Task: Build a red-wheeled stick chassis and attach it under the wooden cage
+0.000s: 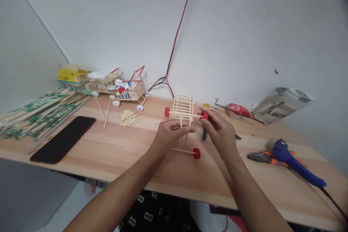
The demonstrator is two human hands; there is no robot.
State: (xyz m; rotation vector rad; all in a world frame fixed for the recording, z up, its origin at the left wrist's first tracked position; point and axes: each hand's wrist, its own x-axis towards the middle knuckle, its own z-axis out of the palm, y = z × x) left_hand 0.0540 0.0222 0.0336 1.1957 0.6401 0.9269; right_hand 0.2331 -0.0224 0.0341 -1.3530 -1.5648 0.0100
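My left hand [169, 135] grips a small cart made of wooden sticks [183, 104] by its lower legs, fingers closed round them above the table. My right hand [221, 132] pinches a red bottle-cap wheel [203, 116] at the right end of the upper axle stick. At that axle's left end sits another red cap wheel [166, 111]. A third red cap wheel [197, 153] is on the right end of the lower axle. No cap shows on the lower axle's left end, partly near my left wrist. A dark object [204, 134] stands partly hidden behind my right fingers.
Two finished-looking stick carts with white cap wheels, one a cart of bottle caps [127, 90], stand at the back left. Cut sticks [129, 118], a black phone [63, 139] and packaged skewers [40, 114] lie left. A blue glue gun [296, 168] rests over orange-handled pliers [259, 157] at right.
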